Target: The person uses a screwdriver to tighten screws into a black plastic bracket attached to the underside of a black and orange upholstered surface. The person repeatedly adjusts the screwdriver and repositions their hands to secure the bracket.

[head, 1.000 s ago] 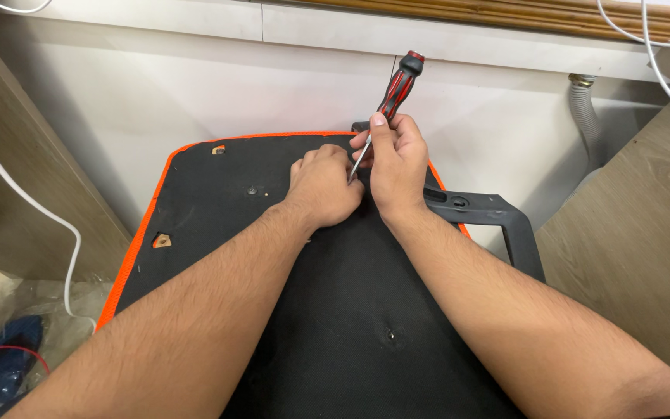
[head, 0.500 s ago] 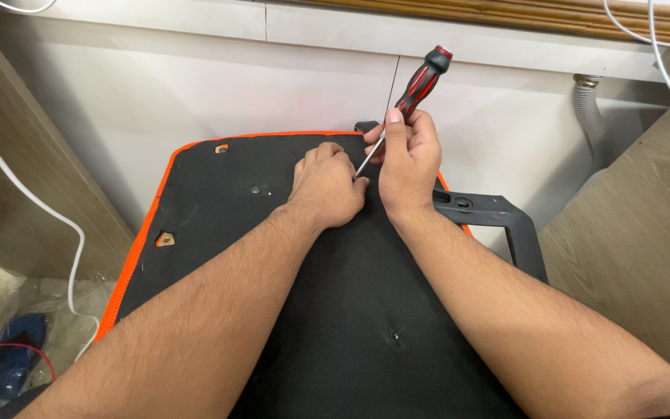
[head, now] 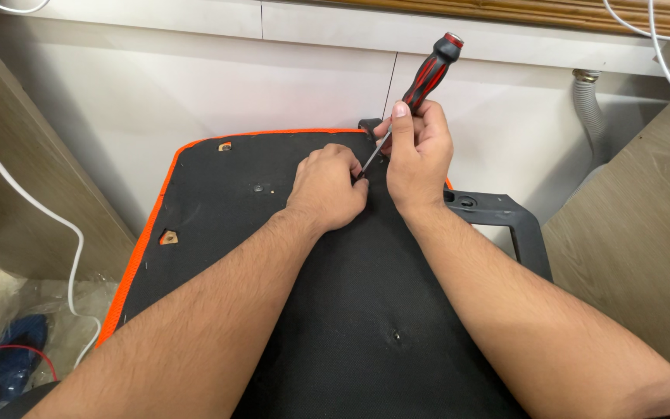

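your right hand (head: 419, 159) is clamped around one screwdriver (head: 426, 80), a black and red handled tool that rises toward the upper centre of the frame, tilted to the right, with its thin metal shaft running down and to the left. your left hand (head: 327, 186) sits just left of it, fingers curled together and pinched at the shaft's tip, which meets the black padded panel (head: 273, 310) a little above the frame's centre; whatever lies under those fingertips is hidden, so you cannot tell what they grip beyond the tip itself. the panel fills the middle and bottom of the frame, edged with one orange trim (head: 143, 248) along its left and top sides. you can count two small cut-out openings showing pale material, one near the upper left corner of the panel (head: 225, 146) and one on its left edge (head: 168, 237). one dark plastic armrest (head: 505, 221) juts out at centre right. one grey ribbed hose (head: 592, 116) hangs at upper right, and one white cable (head: 32, 206) runs down the left side.
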